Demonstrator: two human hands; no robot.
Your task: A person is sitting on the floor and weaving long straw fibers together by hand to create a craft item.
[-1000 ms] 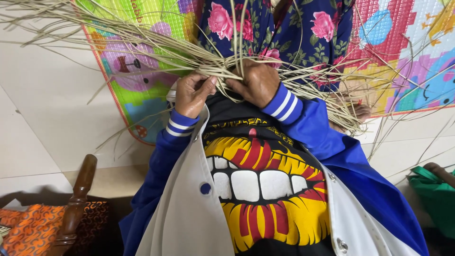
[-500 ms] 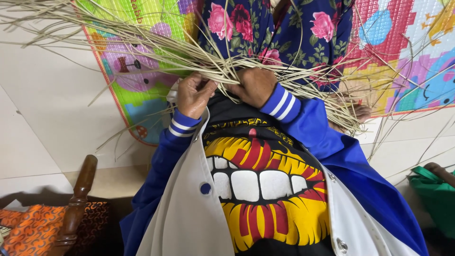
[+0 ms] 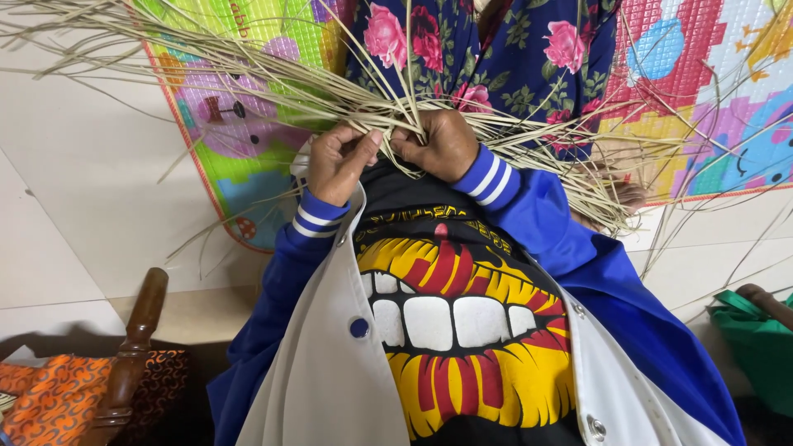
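Note:
A loose bundle of long pale straw strips (image 3: 273, 83) fans out over my lap, across a blue skirt with pink flowers (image 3: 487, 49). My left hand (image 3: 337, 161) pinches several strips between thumb and fingers at the bundle's near edge. My right hand (image 3: 442, 144) is closed on neighbouring strips just beside it, the two hands almost touching. Both arms wear blue sleeves with white-striped cuffs. The strips' crossing point is partly hidden under my fingers.
A bright foam play mat (image 3: 710, 83) lies on the pale tiled floor (image 3: 83, 198). A dark wooden chair post (image 3: 132, 355) with an orange patterned cushion (image 3: 41, 405) stands at lower left. A green bag (image 3: 756, 347) sits at lower right. My foot (image 3: 615, 194) shows under the straw.
Both hands have shifted slightly and regripped the strips, and the straw ends above them have swung a little. Nothing was let go.

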